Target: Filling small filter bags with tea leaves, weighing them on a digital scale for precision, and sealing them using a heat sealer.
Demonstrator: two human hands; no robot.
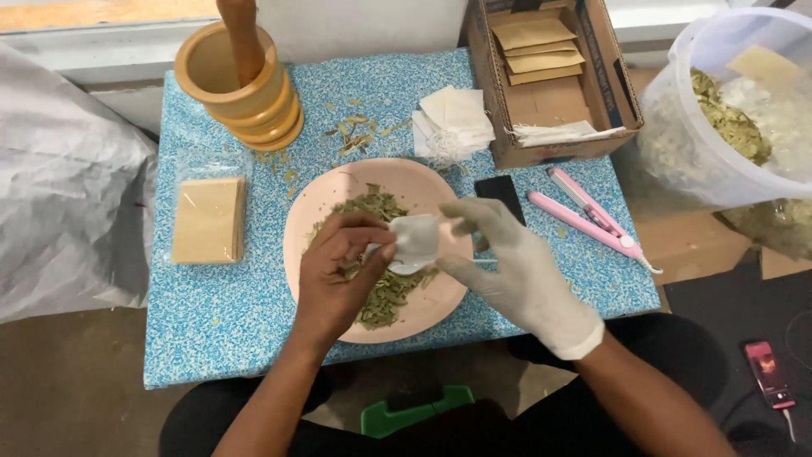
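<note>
Head view, looking down on a blue speckled surface (pixel 211 313). At the centre of the frame, the gloved right hand (pixel 516 271) is pinching the small white filter bag (pixel 416 243) at its right edge, fingers closed on the bag, while the bare left hand (pixel 342 271) is pressing its bunched fingers to the bag's left side, closed around what look like dried leaves. The bag is hanging just above the pink plate (pixel 330 190), which is carrying a heap of dried green leaves (pixel 385 292).

In the upper left of the frame a wooden mortar (pixel 203 63) with its pestle (pixel 241 34) is standing; below it a stack of tan sachets (pixel 207 220) is lying flat. Above the plate, loose white bags (pixel 452 118) are lying beside an open cardboard box (pixel 558 140) of tan envelopes. Right of the plate, a pink heat sealer (pixel 588 216) is resting on the surface. At the upper right, a clear plastic bucket (pixel 685 144) is holding more leaves.
</note>
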